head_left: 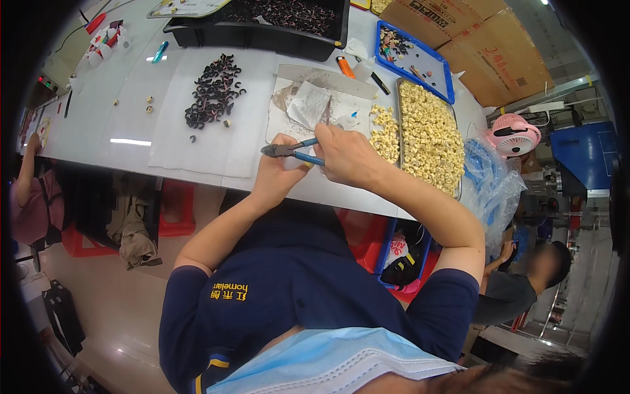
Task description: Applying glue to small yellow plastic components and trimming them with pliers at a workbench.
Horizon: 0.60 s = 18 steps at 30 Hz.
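Note:
My right hand (348, 155) is closed around a pair of pliers (281, 150) with blue handles, their dark jaws pointing left. A thin brown stick (327, 113) shows just beyond its fingers; whether the hand holds it I cannot tell. Just below the pliers, my left hand (274, 173) is closed, with a small cream-coloured piece (308, 165) showing at its fingertips. Both hands are over the table's near edge, in front of a shallow white tray (282, 98) with brown smears. In that tray lies a crumpled paper (308, 106).
Right of the tray, cream pieces fill a metal tray (401, 118), and more lie loose beside it. Dark curved pieces (213, 92) cover a white sheet at left. Behind stand a black bin (256, 43) and a blue tray (378, 49). An orange lighter (344, 66) lies between them.

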Available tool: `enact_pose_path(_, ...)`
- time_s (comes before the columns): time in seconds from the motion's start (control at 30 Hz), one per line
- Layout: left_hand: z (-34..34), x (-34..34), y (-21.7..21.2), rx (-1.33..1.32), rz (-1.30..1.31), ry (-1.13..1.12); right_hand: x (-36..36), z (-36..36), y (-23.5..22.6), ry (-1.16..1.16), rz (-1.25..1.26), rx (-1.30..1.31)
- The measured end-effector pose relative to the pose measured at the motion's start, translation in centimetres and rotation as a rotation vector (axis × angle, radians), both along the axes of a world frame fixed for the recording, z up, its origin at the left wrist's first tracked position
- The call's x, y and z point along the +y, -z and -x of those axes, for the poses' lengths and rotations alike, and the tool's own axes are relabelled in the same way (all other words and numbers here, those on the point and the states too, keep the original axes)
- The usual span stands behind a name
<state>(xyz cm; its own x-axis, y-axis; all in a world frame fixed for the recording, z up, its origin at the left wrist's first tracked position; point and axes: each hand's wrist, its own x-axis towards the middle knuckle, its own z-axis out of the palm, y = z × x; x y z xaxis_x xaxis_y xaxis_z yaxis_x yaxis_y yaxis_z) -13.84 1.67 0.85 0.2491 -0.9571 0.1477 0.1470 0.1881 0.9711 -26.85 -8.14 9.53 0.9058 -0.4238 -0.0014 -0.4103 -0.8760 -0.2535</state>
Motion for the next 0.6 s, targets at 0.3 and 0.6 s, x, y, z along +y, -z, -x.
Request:
enact_pose_path(0.3, 0.1, 0.1, -0.1, -0.051, -0.061, 0.075, -0.4, 0.2, 0.4, 0.004, -0.013, -0.029)
enact_pose_path(0.6, -1.0, 2.3, 0.7, 0.043, -0.057, -0.165, -0.2, -0.4, -1.4, 0.303, -0.551, -0.028)
